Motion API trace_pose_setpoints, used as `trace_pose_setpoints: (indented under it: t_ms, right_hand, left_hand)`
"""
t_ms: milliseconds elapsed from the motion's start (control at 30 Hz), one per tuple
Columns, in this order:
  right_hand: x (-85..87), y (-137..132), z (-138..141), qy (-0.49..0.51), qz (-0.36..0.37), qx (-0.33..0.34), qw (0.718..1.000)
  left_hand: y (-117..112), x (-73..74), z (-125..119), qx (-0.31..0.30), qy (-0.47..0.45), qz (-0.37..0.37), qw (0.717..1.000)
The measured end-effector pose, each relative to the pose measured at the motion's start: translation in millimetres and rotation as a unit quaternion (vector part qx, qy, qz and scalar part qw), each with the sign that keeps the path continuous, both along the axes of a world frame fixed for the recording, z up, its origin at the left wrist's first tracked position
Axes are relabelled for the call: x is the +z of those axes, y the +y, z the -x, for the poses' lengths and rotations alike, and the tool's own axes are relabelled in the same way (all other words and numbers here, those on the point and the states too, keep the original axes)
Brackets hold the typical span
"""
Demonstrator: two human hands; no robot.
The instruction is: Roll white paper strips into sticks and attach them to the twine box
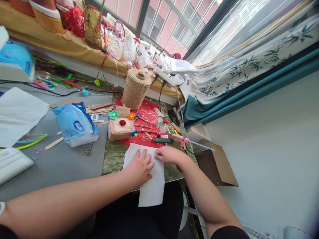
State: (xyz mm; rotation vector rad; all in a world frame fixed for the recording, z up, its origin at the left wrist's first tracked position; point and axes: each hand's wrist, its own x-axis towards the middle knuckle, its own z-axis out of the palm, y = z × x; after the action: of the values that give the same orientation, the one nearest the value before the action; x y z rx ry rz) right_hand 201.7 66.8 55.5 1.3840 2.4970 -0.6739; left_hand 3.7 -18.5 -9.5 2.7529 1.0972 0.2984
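A white sheet of paper (152, 189) lies at the near edge of the table and hangs over it toward me. My left hand (138, 167) rests flat on the sheet's left part, fingers stretched out. My right hand (167, 155) presses on the sheet's upper right edge with fingers curled down. Just beyond the hands lie a dark pen-like tool (163, 140) and a pink glue gun (181, 139). A small box of wooden sticks (120, 129) with a red flower on top stands behind the sheet.
A large spool of twine (136, 88) stands on a red mat (147, 114). A blue wipes pack (74, 123), loose wooden sticks, white paper (17, 114) and a white keyboard (11, 162) lie left. An open cardboard box (216, 162) sits on the floor right.
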Motion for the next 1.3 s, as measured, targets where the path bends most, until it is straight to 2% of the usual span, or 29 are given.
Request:
trace_pose_setpoints:
  t_ms: [67, 100, 133, 200, 233, 300, 367, 433, 500, 600, 700, 967, 1067, 1200, 1267, 1300]
  right_hand:
    - [10.6, 5, -4, 0.05, 0.006, -0.038, 0.998]
    - [11.4, 4, -3, 0.103, -0.026, -0.089, 0.99]
    - [8.6, 0, 0, 0.166, -0.074, -0.152, 0.971]
    - [-6.8, -15, 11, 0.274, -0.183, -0.272, 0.904]
    - [-17.8, -25, 16, 0.305, -0.205, -0.31, 0.877]
    - [-41.1, -42, 26, 0.322, -0.218, -0.344, 0.855]
    - [-59.2, -52, 31, 0.299, -0.23, -0.332, 0.865]
    - [-68.6, -53, 32, 0.253, -0.234, -0.295, 0.891]
    - [-70.5, -50, 30, 0.202, -0.237, -0.25, 0.917]
    - [-67.0, -42, 29, 0.14, -0.247, -0.199, 0.938]
    - [-63.7, -38, 28, 0.108, -0.245, -0.183, 0.946]
    - [-63.0, -42, 24, 0.114, -0.239, -0.163, 0.95]
    - [-52.5, -35, 21, 0.085, -0.189, -0.151, 0.967]
    - [-23.2, -10, 6, 0.054, -0.076, -0.103, 0.99]
    - [-8.8, 1, 0, 0.067, -0.034, -0.096, 0.993]
    - [-3.9, 3, -1, 0.111, -0.008, -0.12, 0.986]
  left_hand:
    - [0, -1.4, 0, 0.004, -0.008, -0.005, 1.0]
    - [0, -2.3, 0, 0.006, -0.012, -0.008, 1.0]
    - [0, -2.9, 0, 0.008, -0.015, -0.011, 1.0]
    - [0, -3.5, 0, 0.009, -0.017, -0.014, 1.0]
    - [0, -3.4, 0, 0.009, -0.017, -0.014, 1.0]
    - [-1, -2.9, 0, 0.008, -0.018, -0.014, 1.0]
    - [-1, -2.5, 0, 0.007, -0.021, -0.015, 1.0]
    - [-1, -2.5, 0, 0.006, -0.022, -0.015, 1.0]
    - [-1, -2.6, 0, 0.008, -0.022, -0.014, 1.0]
    - [-1, -2.4, 0, 0.011, -0.02, -0.01, 1.0]
    - [0, -2.0, 0, 0.009, -0.015, -0.008, 1.0]
    - [1, -1.7, 0, 0.007, -0.008, -0.019, 1.0]
    - [1, -2.6, 0, 0.007, -0.007, -0.02, 1.0]
    - [0, -3.7, 0, 0.005, -0.011, -0.014, 1.0]
    - [0, -3.6, 0, 0.005, -0.012, -0.013, 1.0]
    - [0, -3.5, 0, 0.005, -0.012, -0.014, 1.0]
